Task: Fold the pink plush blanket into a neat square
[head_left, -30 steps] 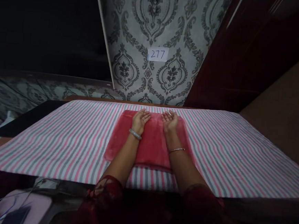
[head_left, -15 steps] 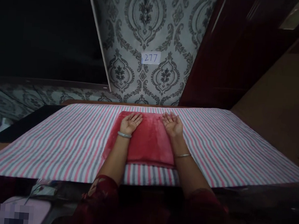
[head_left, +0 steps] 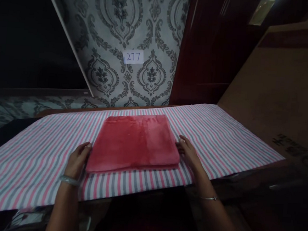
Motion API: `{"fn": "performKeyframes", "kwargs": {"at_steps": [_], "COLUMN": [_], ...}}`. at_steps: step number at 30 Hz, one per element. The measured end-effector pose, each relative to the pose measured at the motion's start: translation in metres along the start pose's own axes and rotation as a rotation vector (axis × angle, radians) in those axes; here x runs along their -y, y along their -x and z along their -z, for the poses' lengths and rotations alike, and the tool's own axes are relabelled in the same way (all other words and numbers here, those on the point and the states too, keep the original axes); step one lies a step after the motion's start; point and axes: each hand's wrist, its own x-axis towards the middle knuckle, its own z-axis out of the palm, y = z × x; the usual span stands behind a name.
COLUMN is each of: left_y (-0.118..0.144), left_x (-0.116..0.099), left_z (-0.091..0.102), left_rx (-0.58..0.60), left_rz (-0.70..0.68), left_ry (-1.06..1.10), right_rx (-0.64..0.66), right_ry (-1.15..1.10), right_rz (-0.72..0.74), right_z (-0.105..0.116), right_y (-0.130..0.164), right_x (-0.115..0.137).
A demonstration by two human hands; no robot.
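Folded red plush cloth (head_left: pixel 134 142), rectangular, lies flat on the striped sheet, near its front edge. Layered edges show along the near side. Surface smooth, faint vertical crease right of centre.

A table is wearing a striped cloth (head_left: pixel 221 135) with pink, gray and white lines, and the cloth is covering the whole top. A red folded towel (head_left: pixel 134 142) is lying flat on the cloth, near the middle. Two hands are resting on the cloth, one at each side of the towel.
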Motion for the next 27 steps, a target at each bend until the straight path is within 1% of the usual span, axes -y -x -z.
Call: {"fn": "performKeyframes", "kwargs": {"at_steps": [4, 6, 8, 10, 12, 13, 16, 17, 18, 20, 22, 24, 27], "left_y": [-0.002, -0.003, -0.002, 0.001, 0.005, 0.007, 0.01, 0.01, 0.01, 0.007, 0.002, -0.003, -0.013], "left_x": [-0.008, -0.01, -0.009, -0.008, -0.007, -0.006, -0.006, -0.006, -0.006, -0.007, -0.01, -0.014, -0.025], "left_z": [-0.008, -0.012, -0.014, -0.015, -0.017, -0.017, -0.019, -0.019, -0.019, -0.019, -0.018, -0.017, -0.016], "left_rx": [0.064, 0.066, 0.077, 0.135, 0.2, 0.215, 0.198, 0.211, 0.244, 0.351, 0.449, 0.49, 0.492], "left_rz": [-0.018, -0.025, -0.024, 0.015, 0.059, 0.064, 0.075, 0.089, 0.105, 0.137, 0.137, 0.119, 0.093], "left_ry": [-0.276, -0.36, -0.371, -0.285, -0.145, -0.081, 0.046, 0.09, 0.145, 0.271, 0.379, 0.432, 0.447], "right_rx": [0.097, 0.122, 0.161, 0.201, 0.229, 0.238, 0.272, 0.284, 0.293, 0.308, 0.321, 0.325, 0.36], "right_ry": [0.353, 0.413, 0.382, 0.322, 0.267, 0.239, 0.105, 0.054, 0.007, -0.062, -0.11, -0.135, -0.174], "right_rz": [0.014, 0.011, 0.0, -0.006, -0.028, -0.046, -0.107, -0.13, -0.152, -0.183, -0.187, -0.172, -0.154], "right_z": [-0.01, -0.012, -0.011, -0.008, -0.005, -0.004, -0.003, -0.004, -0.006, -0.009, -0.012, -0.014, -0.017], "right_y": [-0.005, -0.004, -0.002, 0.001, 0.004, 0.005, 0.005, 0.005, 0.005, 0.004, 0.004, 0.004, 0.001], "right_x": [0.013, 0.018, 0.02, 0.02, 0.019, 0.018, 0.018, 0.019, 0.02, 0.023, 0.027, 0.031, 0.04]}}
